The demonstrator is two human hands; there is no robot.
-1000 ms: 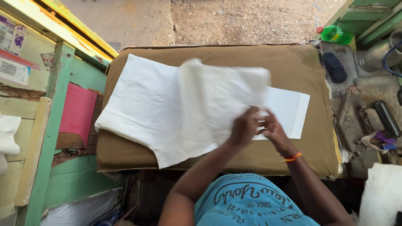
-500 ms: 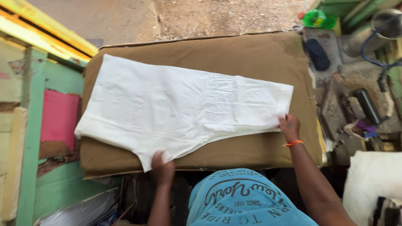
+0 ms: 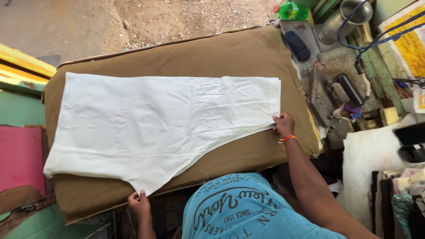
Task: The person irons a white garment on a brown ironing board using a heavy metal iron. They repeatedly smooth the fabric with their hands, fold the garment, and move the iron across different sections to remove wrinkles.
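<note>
On the brown padded table [image 3: 248, 57], white cloth [image 3: 155, 124] under both hands.

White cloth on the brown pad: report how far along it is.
Done: the white cloth lies spread flat across the brown padded table. In hand: the left hand holds its pointed near corner, the right hand pins the right edge. Left: light creases remain near the middle; the dark iron sits aside, untouched.
</note>
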